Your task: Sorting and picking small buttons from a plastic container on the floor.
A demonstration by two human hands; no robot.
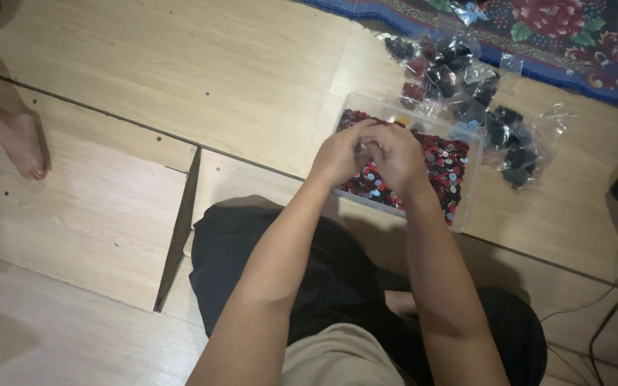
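Two hands, left (339, 154) and right (397, 156), are pressed together pinching something unseen above the tray (471, 187); beads (446, 166) could be scattered onto the floor (180, 71) if knocked.

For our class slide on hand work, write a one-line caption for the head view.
Two hands, left and right, meet over a clear box of small red and black pieces on a wooden floor.

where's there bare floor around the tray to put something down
Bare wood floor lies left of the tray, up to the rug. More bare boards run between the black cloth and another person's foot. It is crowded right of and behind the tray: bags. Both hands meet over the tray.
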